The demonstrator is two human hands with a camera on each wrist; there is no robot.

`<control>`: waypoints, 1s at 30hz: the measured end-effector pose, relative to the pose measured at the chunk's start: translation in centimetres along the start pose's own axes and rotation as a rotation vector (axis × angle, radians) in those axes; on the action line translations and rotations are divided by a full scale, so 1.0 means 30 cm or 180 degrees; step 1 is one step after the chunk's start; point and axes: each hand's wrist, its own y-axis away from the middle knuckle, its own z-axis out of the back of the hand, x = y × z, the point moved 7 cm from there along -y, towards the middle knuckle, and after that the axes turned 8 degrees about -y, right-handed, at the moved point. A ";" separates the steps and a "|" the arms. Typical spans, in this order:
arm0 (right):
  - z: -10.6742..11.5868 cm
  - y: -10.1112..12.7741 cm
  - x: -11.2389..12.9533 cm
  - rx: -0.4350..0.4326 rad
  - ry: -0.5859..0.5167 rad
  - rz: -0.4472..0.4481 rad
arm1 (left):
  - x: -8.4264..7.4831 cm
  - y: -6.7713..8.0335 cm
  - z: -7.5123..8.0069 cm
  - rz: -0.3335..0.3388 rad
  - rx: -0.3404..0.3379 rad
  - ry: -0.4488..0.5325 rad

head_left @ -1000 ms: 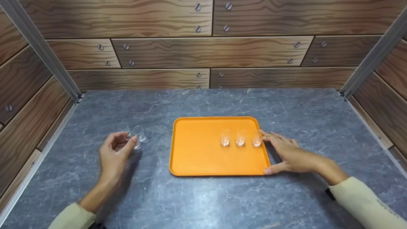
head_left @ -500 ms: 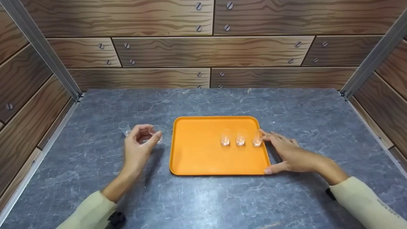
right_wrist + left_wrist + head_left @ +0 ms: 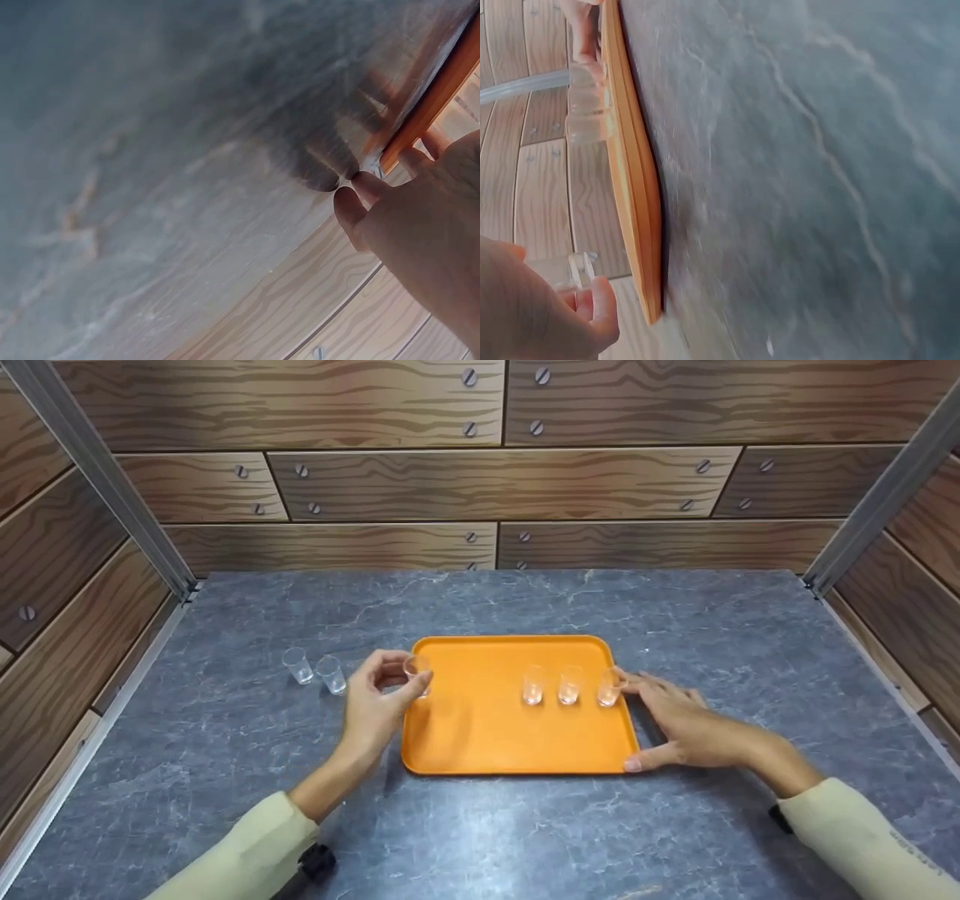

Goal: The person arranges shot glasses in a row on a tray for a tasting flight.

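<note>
Between the thumb and fingers of my left hand (image 3: 375, 711) is a small clear shot glass (image 3: 553, 272), held above the left edge of the orange tray (image 3: 480, 746). Three more shot glasses stand in a row on the tray's right half: a left one (image 3: 533, 687), a middle one (image 3: 569, 687) and a right one (image 3: 607, 688). My right hand (image 3: 675, 727) lies at the tray's right side, its thumb on the front right corner. Its forefinger is close to the right glass; whether they touch I cannot tell.
Two shot glasses, a far one (image 3: 298, 667) and a nearer one (image 3: 331, 676), stand on the grey marbled table (image 3: 480, 832) left of the tray. Wood-patterned walls (image 3: 390, 484) enclose the back and sides, with metal posts (image 3: 885, 480) at the corners.
My left hand has carried its shot glass rightward from beside the two glasses on the table to over the tray's left edge. The right hand and the tray have stayed put.
</note>
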 end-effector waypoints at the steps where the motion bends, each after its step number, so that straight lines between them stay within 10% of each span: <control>1: 0.001 0.000 -0.001 0.0001 0.0002 -0.0009 | -0.003 0.002 -0.010 0.0007 0.0031 -0.0026; 30: -0.001 -0.002 -0.003 -0.0013 0.0037 0.0032 | 0.036 0.008 -0.240 0.0279 0.0466 -0.0083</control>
